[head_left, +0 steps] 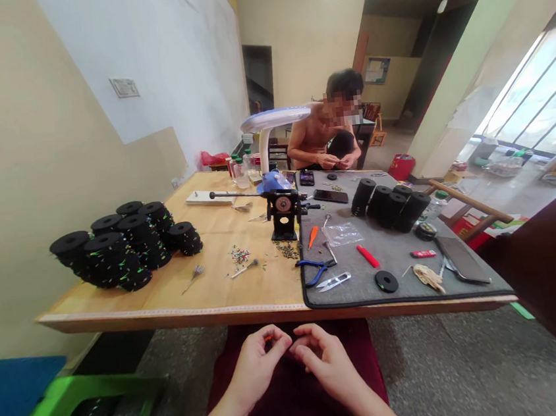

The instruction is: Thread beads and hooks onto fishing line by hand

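My left hand [262,362] is in front of the table edge, above my lap, with thumb and fingers closed in a pinch. A small orange piece [268,338] shows between its fingers; its kind is too small to tell. Close beside it, my right hand [326,358] has thumb and forefinger pinched, and what they hold, if anything, is too fine to see. The fingertips of both hands almost meet. Nearest on the table are blue-handled pliers [318,270], thread snips [334,282] and a black foam spool [386,281].
Stacked black spools [105,242] with coloured bits stand at left, more black spools [392,206] at right. A black winding device [283,211], a lamp [264,146], loose beads [240,255] and a grey mat [349,276] are on the table. Another person [319,131] sits opposite.
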Tool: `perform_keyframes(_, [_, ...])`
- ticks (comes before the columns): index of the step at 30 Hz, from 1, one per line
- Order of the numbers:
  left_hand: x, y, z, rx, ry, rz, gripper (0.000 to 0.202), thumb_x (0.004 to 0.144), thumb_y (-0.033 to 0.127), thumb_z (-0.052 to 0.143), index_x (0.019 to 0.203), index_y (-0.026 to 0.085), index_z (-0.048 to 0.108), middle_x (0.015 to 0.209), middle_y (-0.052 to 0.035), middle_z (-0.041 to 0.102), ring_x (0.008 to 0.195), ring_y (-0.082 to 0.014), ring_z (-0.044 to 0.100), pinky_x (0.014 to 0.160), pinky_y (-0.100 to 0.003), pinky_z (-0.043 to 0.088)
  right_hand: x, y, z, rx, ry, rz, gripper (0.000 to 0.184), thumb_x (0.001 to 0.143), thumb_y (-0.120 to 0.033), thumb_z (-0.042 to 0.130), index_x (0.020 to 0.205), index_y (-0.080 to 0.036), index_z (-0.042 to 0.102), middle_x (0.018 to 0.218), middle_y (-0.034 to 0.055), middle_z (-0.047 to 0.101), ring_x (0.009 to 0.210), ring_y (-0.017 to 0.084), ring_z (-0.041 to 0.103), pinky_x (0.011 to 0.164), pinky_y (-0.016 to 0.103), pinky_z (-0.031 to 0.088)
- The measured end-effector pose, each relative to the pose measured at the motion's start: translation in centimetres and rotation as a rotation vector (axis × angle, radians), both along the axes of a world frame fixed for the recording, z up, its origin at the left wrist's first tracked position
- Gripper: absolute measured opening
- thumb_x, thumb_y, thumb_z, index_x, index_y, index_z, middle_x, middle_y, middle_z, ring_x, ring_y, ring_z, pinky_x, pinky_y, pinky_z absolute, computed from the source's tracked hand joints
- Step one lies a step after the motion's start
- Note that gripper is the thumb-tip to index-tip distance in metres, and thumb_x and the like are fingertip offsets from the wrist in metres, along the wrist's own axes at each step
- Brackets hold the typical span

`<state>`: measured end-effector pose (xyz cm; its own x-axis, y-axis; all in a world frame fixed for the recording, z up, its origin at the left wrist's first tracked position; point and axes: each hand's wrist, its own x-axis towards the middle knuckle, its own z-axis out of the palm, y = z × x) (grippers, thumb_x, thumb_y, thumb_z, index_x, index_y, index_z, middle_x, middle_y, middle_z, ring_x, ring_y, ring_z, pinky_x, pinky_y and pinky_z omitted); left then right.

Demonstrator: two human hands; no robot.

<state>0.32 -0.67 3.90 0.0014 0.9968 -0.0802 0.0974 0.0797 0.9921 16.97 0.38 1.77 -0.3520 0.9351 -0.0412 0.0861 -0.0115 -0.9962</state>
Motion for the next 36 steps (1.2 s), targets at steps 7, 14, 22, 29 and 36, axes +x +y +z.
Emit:
perform_keyframes(7, [-0.1, 0.2, 0.6, 0.062, 0.136, -0.013, 0.025, 0.077, 0.035, 0.062, 0.06, 0.016, 0.062, 0.058, -0.0017, 0.062, 0.06, -0.0165, 0.054, 0.06, -0.024, 0.041, -1.0, 0.9, 0.9, -0.173, 0.2, 0.102, 0.031, 0.077, -0.037, 0.065, 0.098, -0.017, 0.055, 0.082, 0.0044, 0.067, 0.073, 0.017, 0.063, 0.058, 0.025, 0.049])
perform_keyframes(14, [0.0, 0.4, 0.5, 0.133, 0.268, -0.039, 0.024, 0.079, 0.033, 0.058, 0.063, 0.017, 0.063, 0.061, -0.0026, 0.064, 0.061, -0.0176, 0.055, 0.058, -0.025, 0.04, -1.8, 1.1, -0.3, -0.203, 0.062, 0.073, 0.033, 0.074, -0.047, 0.064, 0.07, -0.018, 0.047, 0.045, -0.0064, 0.053, 0.036, 0.005, 0.038, 0.039, 0.017, 0.028])
perform_keyframes(22, [-1.2, 6.0, 1.5, 0.244, 0.922, 0.024, 0.019, 0.087, 0.02, 0.043, 0.093, 0.02, 0.061, 0.089, -0.0081, 0.067, 0.082, -0.0219, 0.062, 0.071, -0.029, 0.044, -0.9, 2.3, -1.4, -0.243, 0.208, -0.123, 0.05, 0.06, -0.065, 0.067, 0.065, -0.021, 0.044, 0.037, -0.0091, 0.044, 0.032, 0.004, 0.025, 0.035, 0.017, 0.017])
perform_keyframes(29, [-0.8, 10.1, 1.8, 0.239, 1.072, 0.032, 0.04, 0.082, 0.014, 0.051, 0.122, 0.017, 0.05, 0.108, -0.0134, 0.064, 0.094, -0.0239, 0.063, 0.076, -0.03, 0.044, -0.4, 2.0, -2.0, -0.387, 0.314, -0.157, 0.059, 0.048, -0.069, 0.073, 0.063, -0.021, 0.042, 0.034, -0.0101, 0.042, 0.028, 0.002, 0.022, 0.033, 0.016, 0.014])
perform_keyframes(36, [-4.6, 11.7, 2.6, 0.229, 1.146, 0.188, 0.035, 0.088, 0.01, 0.038, 0.119, 0.015, 0.052, 0.105, -0.0154, 0.065, 0.096, -0.0262, 0.06, 0.08, -0.035, 0.043, -0.3, 1.7, -3.3, -0.428, 0.382, -0.182, 0.058, 0.049, -0.066, 0.075, 0.065, -0.021, 0.042, 0.033, -0.0106, 0.043, 0.028, 0.002, 0.023, 0.032, 0.015, 0.012])
